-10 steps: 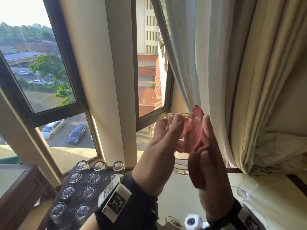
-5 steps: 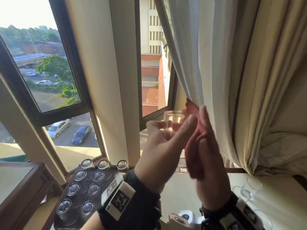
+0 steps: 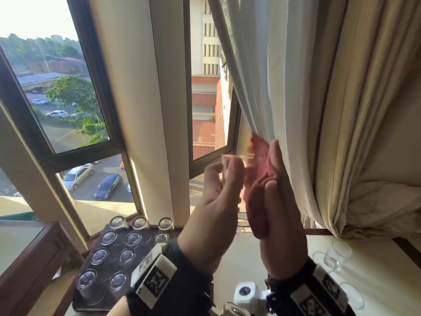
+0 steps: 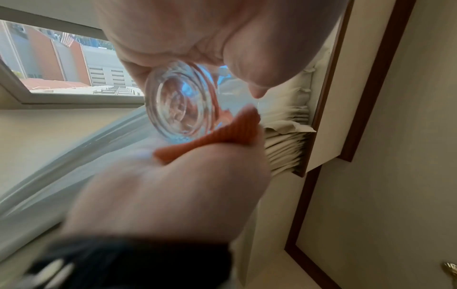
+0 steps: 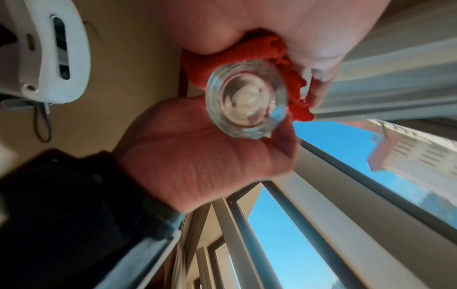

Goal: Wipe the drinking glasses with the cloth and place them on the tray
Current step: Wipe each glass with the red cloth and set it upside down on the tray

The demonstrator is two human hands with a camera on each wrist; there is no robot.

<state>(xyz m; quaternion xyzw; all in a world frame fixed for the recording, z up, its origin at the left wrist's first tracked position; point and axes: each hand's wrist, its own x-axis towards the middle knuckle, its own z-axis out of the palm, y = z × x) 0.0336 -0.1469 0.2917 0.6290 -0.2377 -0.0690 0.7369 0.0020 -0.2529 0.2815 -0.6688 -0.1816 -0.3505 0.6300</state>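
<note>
- Red cloth (image 3: 259, 179) is pinched under the thumb of the right hand (image 3: 281, 226), whose fingers stand upright and press it against the glass (image 3: 235, 164).
- Fingers of the left hand (image 3: 216, 213) curl round that glass, held high before the window (image 3: 205, 87).
- Just beside the right hand hangs the curtain (image 3: 296, 99); low to the left lies the tray (image 3: 145, 249) of upturned glasses (image 3: 133, 238).

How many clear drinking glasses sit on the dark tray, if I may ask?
10 glasses: rows of three, three, two, two on the tray; the left hand may hide more.
</note>
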